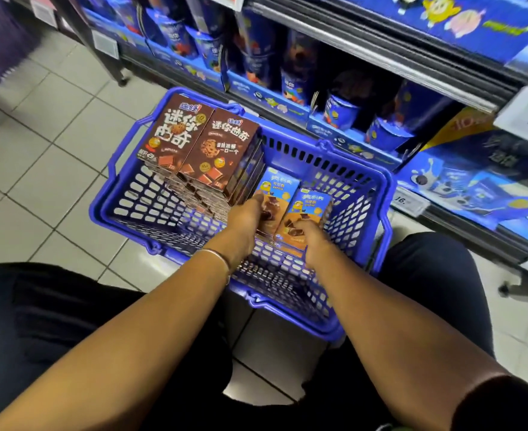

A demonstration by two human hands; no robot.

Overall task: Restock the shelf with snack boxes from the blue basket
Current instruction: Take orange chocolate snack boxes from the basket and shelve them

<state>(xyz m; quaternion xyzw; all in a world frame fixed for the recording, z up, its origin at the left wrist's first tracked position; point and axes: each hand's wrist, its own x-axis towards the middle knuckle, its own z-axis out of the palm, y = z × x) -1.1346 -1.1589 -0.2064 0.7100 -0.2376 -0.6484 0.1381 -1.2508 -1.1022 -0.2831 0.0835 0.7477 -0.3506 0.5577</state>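
A blue plastic basket with slotted walls [386,219] sits on the pale tiled floor [38,157], close against the low shelf of blue snack cups and packs [337,119]. Two blue-and-orange snack boxes lie side by side in its middle.

The left hand [245,217], with a thin silver bangle [217,259] on its wrist, reaches down into the basket. Its fingers are curled over the near end of the left blue-and-orange box [277,189] and grip it; the thumb is hidden.

The right hand [314,241] is just beside it. Its fingers are bent round the near end of the right blue-and-orange box [314,206] and hold it from the side nearest the person. Whether either box is lifted off the basket floor cannot be told.

At the far left corner of the basket stand two stacks of brown cardboard cookie boxes [200,144], touching each other. They rise above the rim, just beside the left hand's box.
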